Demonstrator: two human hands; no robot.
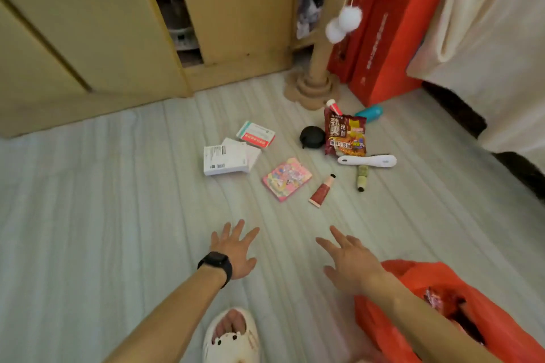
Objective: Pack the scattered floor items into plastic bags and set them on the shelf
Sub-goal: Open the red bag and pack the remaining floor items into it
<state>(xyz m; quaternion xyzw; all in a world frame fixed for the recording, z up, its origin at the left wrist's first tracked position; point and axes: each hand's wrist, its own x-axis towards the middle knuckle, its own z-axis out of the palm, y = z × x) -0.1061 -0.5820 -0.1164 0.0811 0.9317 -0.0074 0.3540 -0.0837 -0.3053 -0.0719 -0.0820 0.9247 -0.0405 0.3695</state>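
Observation:
Several items lie scattered on the pale floor: white boxes [225, 158], a red-and-white medicine box [256, 135], a pink card pack [287, 179], a red tube [322, 191], a black round object [312, 137], a noodle packet [345, 135], a white brush [367, 160], a green-and-tan bottle [362, 178] and a teal object [369, 112]. My left hand [236, 247], with a black watch on its wrist, and my right hand [351, 262] hover with spread fingers short of the items, holding nothing. An orange plastic bag [442, 309] lies under my right forearm with something inside.
A tan wardrobe [118, 23] with a door ajar fills the back left. A cat scratching post [314, 79] with white pom-poms [343, 23] stands behind the items, beside red paper bags [392, 38]. White fabric [486, 23] hangs at right. My slippered foot [231, 336] is at the bottom.

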